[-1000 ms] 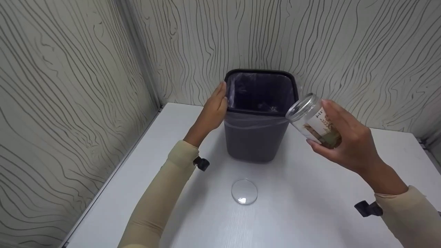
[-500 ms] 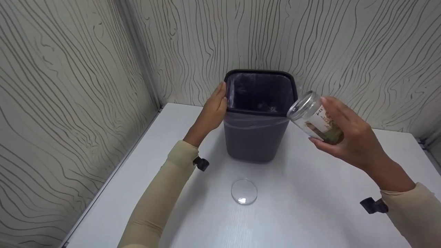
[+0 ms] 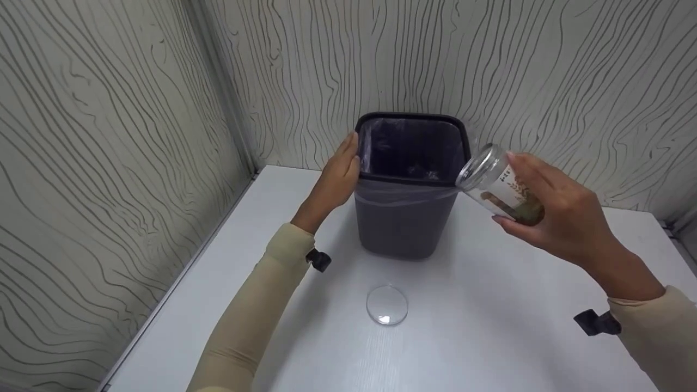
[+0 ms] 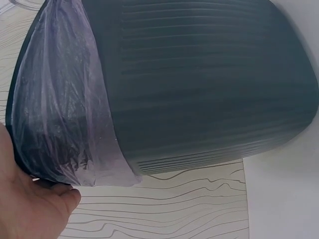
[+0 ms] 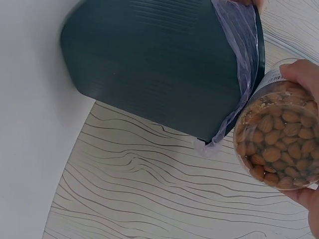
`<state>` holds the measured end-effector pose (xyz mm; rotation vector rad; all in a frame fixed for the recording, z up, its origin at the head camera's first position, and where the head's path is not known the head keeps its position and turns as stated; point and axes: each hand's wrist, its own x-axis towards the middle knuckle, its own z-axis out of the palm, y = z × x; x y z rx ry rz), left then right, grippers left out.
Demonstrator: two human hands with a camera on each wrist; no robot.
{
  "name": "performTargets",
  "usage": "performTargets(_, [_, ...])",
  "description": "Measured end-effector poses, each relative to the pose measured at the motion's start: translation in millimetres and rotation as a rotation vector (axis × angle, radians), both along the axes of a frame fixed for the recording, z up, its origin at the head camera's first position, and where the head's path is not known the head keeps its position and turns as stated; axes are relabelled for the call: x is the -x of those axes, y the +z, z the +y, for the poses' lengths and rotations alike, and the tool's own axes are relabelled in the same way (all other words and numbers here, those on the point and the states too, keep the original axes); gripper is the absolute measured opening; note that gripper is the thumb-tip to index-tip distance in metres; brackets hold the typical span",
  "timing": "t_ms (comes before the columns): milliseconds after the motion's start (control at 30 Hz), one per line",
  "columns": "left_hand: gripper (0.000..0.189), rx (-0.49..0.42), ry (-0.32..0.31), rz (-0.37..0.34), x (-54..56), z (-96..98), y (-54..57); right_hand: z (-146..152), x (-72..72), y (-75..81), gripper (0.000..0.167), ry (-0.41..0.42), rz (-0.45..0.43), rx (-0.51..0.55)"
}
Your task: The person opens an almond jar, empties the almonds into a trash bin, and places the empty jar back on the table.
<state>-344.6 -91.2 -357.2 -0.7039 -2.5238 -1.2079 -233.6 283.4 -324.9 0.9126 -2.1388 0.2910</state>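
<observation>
A clear, uncapped jar of almonds (image 5: 279, 144) is gripped by my right hand (image 3: 572, 212). It tilts left, its mouth beside the right rim of a dark trash can (image 3: 400, 228). Whether jar and rim touch, I cannot tell. In the head view a white label (image 3: 503, 193) with a grain print shows on the jar. My left hand (image 3: 335, 174) rests against the can's left side at the rim, fingers looking straight. That hand (image 4: 30, 209) is partly cut off in the left wrist view. A thin see-through liner (image 4: 65, 99) folds over the rim.
A clear round lid (image 3: 387, 305) lies on the white table (image 3: 435, 348) in front of the can. Wood-grain patterned panels (image 3: 305, 65) stand behind and to the left. Some crumpled liner shows inside the can.
My right hand has shifted slightly right with the jar, whose tilt looks much the same. The left hand stays on the can, and the lid has not moved.
</observation>
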Motion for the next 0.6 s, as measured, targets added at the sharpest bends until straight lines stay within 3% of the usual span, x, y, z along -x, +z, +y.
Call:
performTargets(267, [0.056, 0.002, 0.004, -0.002, 0.3, -1.3, 1.3, -2, 4.6, -0.8, 0.083, 0.015, 0.019, 0.043])
performTargets(367, [0.056, -0.001, 0.002, 0.003, 0.7, -1.3, 1.8, -1, 6.3, 3.2, 0.083, 0.014, 0.025, 0.01])
performTargets(600, [0.056, 0.008, 0.008, -0.004, 0.7, -1.2, 0.6, -1, 8.3, 11.9, 0.099, -0.009, 0.032, -0.077])
